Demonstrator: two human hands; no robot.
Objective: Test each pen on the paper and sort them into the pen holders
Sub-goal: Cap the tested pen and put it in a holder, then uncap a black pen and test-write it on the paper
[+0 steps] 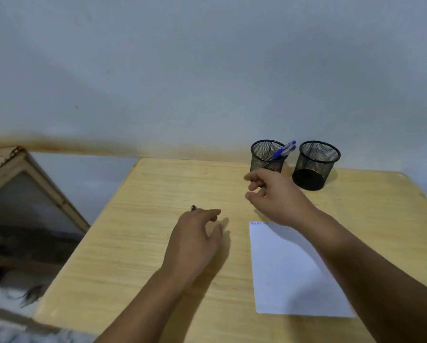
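Two black mesh pen holders stand at the table's far right. The left holder (267, 157) has blue pens (283, 151) leaning in it; the right holder (315, 165) looks empty. A white paper (291, 271) lies at the near right, with blue scribbles at its top left corner. My right hand (276, 194) hovers just in front of the left holder, fingers loosely curled, holding nothing. My left hand (195, 236) is at the table's middle, its fingers curled down over a dark pen (193, 207). Only the pen's tip pokes out past the knuckles.
The light wooden table (138, 243) ends at a left edge, with a wooden-framed panel (34, 189) and clutter on the floor beyond it. A plain wall rises right behind the holders.
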